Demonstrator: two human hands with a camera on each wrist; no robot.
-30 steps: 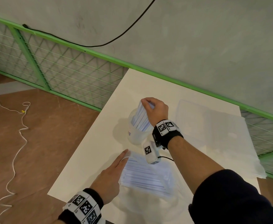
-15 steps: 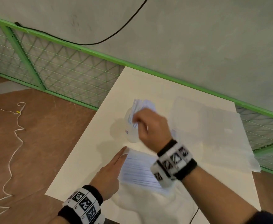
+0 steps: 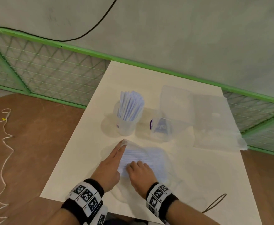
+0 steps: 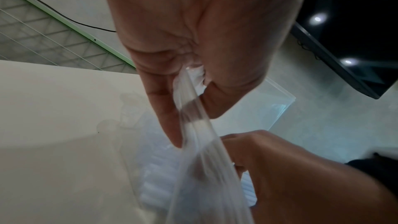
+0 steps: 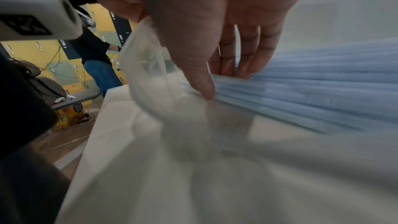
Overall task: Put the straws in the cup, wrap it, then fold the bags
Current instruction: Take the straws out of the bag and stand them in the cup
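Observation:
A clear plastic cup (image 3: 125, 125) stands upright mid-table with a bundle of pale blue wrapped straws (image 3: 130, 104) in it. Nearer me lies a clear bag (image 3: 155, 159) with more straws (image 5: 312, 91) inside. My left hand (image 3: 122, 144) pinches the bag's open edge between thumb and forefinger, which the left wrist view shows as a lifted fold (image 4: 193, 125). My right hand (image 3: 134, 164) is inside the bag mouth, thumb and fingers (image 5: 243, 67) closed on the near ends of the straws.
On the white table (image 3: 78, 168), right of the cup, a second cup with purple print (image 3: 160, 127) lies inside clear wrap, beside flat clear bags (image 3: 214, 120). A black cord loop (image 3: 215, 203) lies near the front right edge. A green mesh fence (image 3: 44, 72) runs behind.
My right hand let go of the straw bundle in the cup and came back to the bag, now taking hold of more straws. The left hand kept its pinch on the bag edge.

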